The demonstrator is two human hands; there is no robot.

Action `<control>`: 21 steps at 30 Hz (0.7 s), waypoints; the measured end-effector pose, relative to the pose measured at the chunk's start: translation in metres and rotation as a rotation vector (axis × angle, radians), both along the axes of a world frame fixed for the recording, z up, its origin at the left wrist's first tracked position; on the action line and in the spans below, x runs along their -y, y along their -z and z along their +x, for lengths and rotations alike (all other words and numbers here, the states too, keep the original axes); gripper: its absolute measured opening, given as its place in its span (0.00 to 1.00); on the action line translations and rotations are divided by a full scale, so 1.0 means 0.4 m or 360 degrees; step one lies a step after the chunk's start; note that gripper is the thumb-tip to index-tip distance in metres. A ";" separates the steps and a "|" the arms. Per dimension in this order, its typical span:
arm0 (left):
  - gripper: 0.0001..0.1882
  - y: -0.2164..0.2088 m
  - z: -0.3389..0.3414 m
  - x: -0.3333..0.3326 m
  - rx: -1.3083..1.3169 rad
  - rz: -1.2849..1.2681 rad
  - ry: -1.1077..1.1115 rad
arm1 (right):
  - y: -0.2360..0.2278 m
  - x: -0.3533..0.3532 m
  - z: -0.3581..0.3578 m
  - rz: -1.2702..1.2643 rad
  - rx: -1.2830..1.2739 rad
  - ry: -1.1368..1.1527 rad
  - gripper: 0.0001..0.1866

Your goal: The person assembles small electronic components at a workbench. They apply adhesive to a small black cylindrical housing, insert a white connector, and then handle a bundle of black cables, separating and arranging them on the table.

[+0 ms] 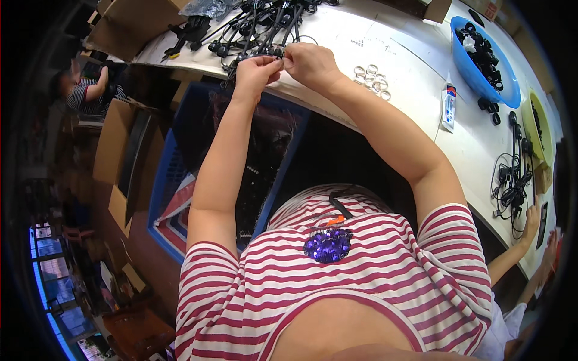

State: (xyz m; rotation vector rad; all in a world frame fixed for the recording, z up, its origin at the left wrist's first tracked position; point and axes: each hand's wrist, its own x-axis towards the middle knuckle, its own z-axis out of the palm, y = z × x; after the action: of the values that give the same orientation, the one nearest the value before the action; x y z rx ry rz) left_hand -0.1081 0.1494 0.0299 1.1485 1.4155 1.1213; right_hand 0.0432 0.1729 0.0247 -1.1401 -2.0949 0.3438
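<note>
Over the near edge of the white table [415, 99], my left hand [257, 75] and my right hand [310, 65] come together with their fingers pinched. Between the fingertips is something small and dark, too hidden to name. Just beyond them lies a pile of black cabled parts [265, 27], whose nearest pieces reach up to my fingers. Several silver metal rings [372, 79] lie loose on the tabletop, to the right of my right hand. Farther right rests a white and blue squeeze tube [449, 108] with a pointed nozzle.
A blue basin [510, 90] of black ring-shaped parts stands at the right, with a yellow-green basin [545, 147] beyond. Black cables [512, 177] lie near a co-worker's hand [531, 224]. Below my left arm is a blue crate [171, 180]; cardboard boxes [114, 147] stand left. Another person [90, 90] sits far left.
</note>
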 end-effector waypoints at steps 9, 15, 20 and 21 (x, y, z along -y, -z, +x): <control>0.09 -0.014 -0.058 0.024 0.0687 -0.0110 0.0270 | -0.008 -0.014 0.024 -0.0071 -0.0094 0.0045 0.16; 0.09 0.005 -0.052 0.025 0.0501 0.0031 0.0167 | -0.021 -0.016 0.006 -0.0648 -0.0217 -0.0225 0.18; 0.11 0.029 -0.066 0.058 0.0703 0.0013 -0.0004 | 0.006 -0.032 -0.007 -0.0929 -0.0644 -0.0408 0.14; 0.11 0.032 -0.064 0.073 0.0668 0.0024 0.0071 | 0.010 -0.032 -0.015 -0.0955 -0.0710 -0.0429 0.14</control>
State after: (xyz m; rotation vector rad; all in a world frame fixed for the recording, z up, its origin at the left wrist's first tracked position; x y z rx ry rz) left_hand -0.1337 0.1202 0.0173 0.8843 1.0522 1.2559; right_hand 0.0370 0.1856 0.0206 -0.9707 -1.7783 1.2967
